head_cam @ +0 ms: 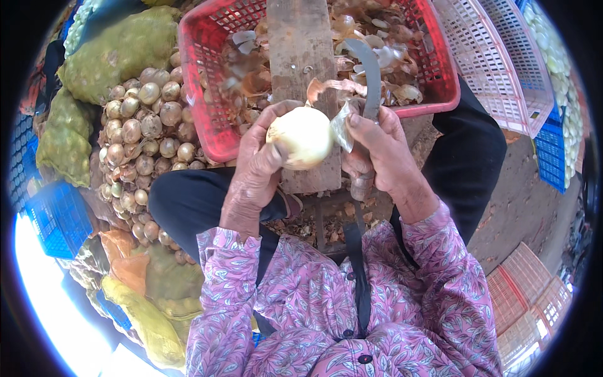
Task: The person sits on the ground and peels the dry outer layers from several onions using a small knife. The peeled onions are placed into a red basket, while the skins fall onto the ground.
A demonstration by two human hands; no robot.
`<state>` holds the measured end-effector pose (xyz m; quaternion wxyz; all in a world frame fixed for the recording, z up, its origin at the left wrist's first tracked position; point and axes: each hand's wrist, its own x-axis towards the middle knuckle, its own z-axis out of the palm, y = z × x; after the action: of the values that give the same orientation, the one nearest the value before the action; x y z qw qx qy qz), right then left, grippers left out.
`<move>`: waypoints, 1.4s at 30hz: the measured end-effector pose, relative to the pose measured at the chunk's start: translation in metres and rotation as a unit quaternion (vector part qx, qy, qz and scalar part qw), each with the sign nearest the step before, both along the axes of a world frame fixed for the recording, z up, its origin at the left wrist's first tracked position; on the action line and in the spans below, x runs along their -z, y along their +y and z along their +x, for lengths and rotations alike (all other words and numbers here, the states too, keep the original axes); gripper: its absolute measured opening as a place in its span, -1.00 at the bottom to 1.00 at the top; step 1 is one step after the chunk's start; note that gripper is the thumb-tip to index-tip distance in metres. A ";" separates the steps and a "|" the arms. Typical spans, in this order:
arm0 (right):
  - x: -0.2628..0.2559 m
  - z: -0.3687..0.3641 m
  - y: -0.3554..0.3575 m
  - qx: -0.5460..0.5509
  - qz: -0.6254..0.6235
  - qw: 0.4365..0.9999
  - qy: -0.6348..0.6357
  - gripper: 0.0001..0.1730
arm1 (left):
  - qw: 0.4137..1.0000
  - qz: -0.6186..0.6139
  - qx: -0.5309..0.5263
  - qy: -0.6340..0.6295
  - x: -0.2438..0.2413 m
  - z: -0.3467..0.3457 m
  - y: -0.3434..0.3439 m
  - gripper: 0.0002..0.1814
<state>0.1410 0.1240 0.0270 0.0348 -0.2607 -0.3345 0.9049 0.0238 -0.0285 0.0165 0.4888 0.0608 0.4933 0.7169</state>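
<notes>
My left hand point(256, 165) holds a pale, mostly peeled onion point(301, 136) above the near end of a wooden board point(304, 56). To its right, my right hand point(381, 151) grips the handle of a knife with a curved blade point(368, 66), which points away from me. A piece of thin whitish skin point(343, 126) is at the right fingers, touching or very near the onion. A brown strip of peel point(339, 86) stretches between the onion's top and the knife. The board lies across a red plastic basket point(200, 118) full of onion skins point(400, 92).
Unpeeled onions point(150, 125) are heaped at the left beside green mesh sacks point(125, 52). A blue crate point(59, 219) sits at far left. White plastic baskets point(490, 61) stand at upper right, with peeled onions point(549, 47) beyond. Reddish baskets point(518, 278) lie at lower right.
</notes>
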 end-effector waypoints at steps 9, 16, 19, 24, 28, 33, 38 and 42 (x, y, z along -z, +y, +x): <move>0.004 0.019 0.027 0.083 -0.159 0.978 0.106 -0.73 | 0.994 0.005 -0.002 -0.109 -0.006 0.007 0.002 -0.01; -0.015 0.008 0.021 -0.016 0.353 0.923 -0.151 -0.53 | 0.997 -0.036 -0.017 -0.068 -0.008 0.004 0.003 -0.02; -0.012 -0.004 0.002 -0.046 0.423 0.904 -0.050 -0.67 | 0.998 -0.055 0.025 -0.036 -0.003 0.006 0.003 0.00; -0.013 -0.009 0.001 0.023 0.063 0.997 -0.049 -0.81 | 0.993 0.008 0.036 -0.110 -0.009 0.010 0.005 0.04; -0.009 -0.003 0.008 0.013 -0.019 0.999 -0.038 -0.81 | 0.991 -0.048 0.115 0.049 -0.011 0.005 0.001 0.16; -0.012 -0.005 0.008 0.039 -0.114 0.993 -0.013 -0.79 | 0.988 0.060 0.058 -0.133 0.003 0.013 0.003 0.13; -0.014 0.005 0.009 -0.007 0.293 0.949 -0.118 -0.78 | 0.986 0.049 -0.042 -0.153 0.013 0.019 -0.004 0.07; 0.002 0.036 -0.023 -0.014 0.569 0.822 -0.013 -0.83 | 0.983 0.073 -0.068 -0.154 0.020 0.015 -0.003 -0.01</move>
<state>0.1773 0.1013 0.0247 0.1595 -0.2012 -0.7941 0.5509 0.0388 -0.0312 -0.0030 0.5034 -0.0481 0.3619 0.7831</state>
